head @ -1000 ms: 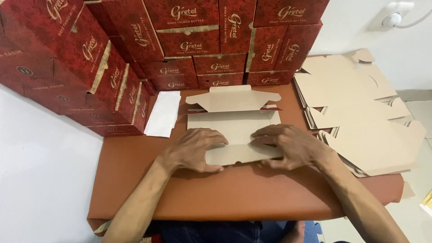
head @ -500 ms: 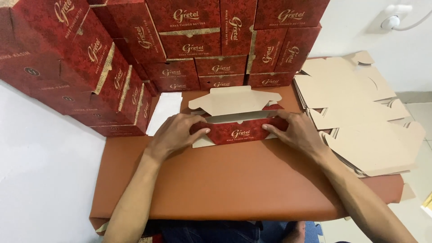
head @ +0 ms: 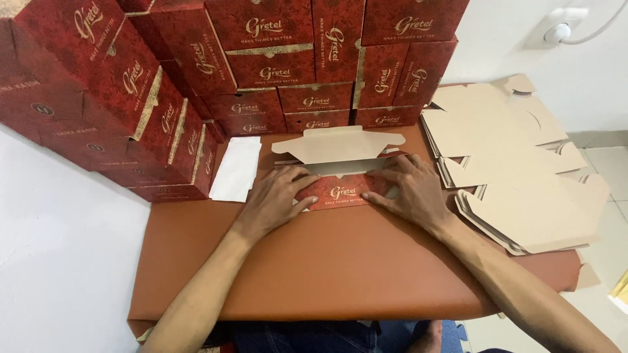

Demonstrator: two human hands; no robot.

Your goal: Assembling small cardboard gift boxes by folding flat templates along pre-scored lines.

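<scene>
Item 1: one part-folded carton (head: 337, 171), red printed outside, plain brown inside, on the brown work surface (head: 327, 268) near its far edge. Front wall raised and showing its red face; back flap open, lying flat behind, brown side up.

Item 2: two bare hands, one person. Left hand (head: 278, 199) flat against the left end of the carton's front wall, fingers spread, thumb under the red panel; pressing, not closed around anything. Right hand (head: 412, 193) likewise flat on the right end, fingers apart and pointing inward, palm on the work surface. Neither hand grips; both bear on the same carton.

Item 3: finished red boxes (head: 294, 65), stacked in a wall behind and to the left. Around fifteen fronts visible; the full count cannot be told, as the stack runs past the frame.

Item 4: flat brown carton blanks (head: 517, 176), in three overlapping heaps at right, each several sheets deep; sheets too close to count.

Item 5: one white sheet (head: 237, 167), lying just left of the carton, beside the left stack.

Item 6: one white wall fitting with cable (head: 557, 31), upper right.

Change noted: a second ago the carton lay flat, brown side up, under both palms; half a second ago the red front wall was already turned up. Hands have since settled lower on that wall, closer to the person
</scene>
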